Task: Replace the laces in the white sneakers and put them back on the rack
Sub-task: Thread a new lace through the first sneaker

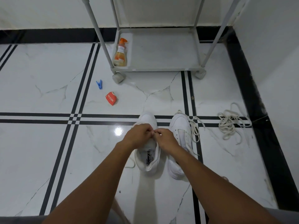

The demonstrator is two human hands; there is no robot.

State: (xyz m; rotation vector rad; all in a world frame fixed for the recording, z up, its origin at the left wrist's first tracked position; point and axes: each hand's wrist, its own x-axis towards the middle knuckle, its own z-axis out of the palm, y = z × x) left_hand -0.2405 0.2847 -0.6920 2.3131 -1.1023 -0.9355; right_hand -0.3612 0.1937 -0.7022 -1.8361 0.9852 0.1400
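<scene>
Low in the frame both forearms reach forward to the centre, where the left hand point(138, 133) and right hand point(165, 136) meet over the left sneaker point(148, 156). Both hands' fingers are curled and pinch a lace at the eyelets; the lace itself is mostly hidden under them. This sneaker stands on the floor point(48, 159) with its toe across the black stripes. Just beside it on the right stands the right sneaker point(180, 139), its lace point(195, 128) loosely threaded and spilling right. Further right, near the black border, lies a loose lace pile point(231, 125). Left of centre is open tile. Higher, a red packet point(111, 98) and blue peg point(99, 84) lie apart. At top centre the rack point(161, 50) stands on the floor against the wall, a bottle point(120, 53) at its shelf's left edge.
</scene>
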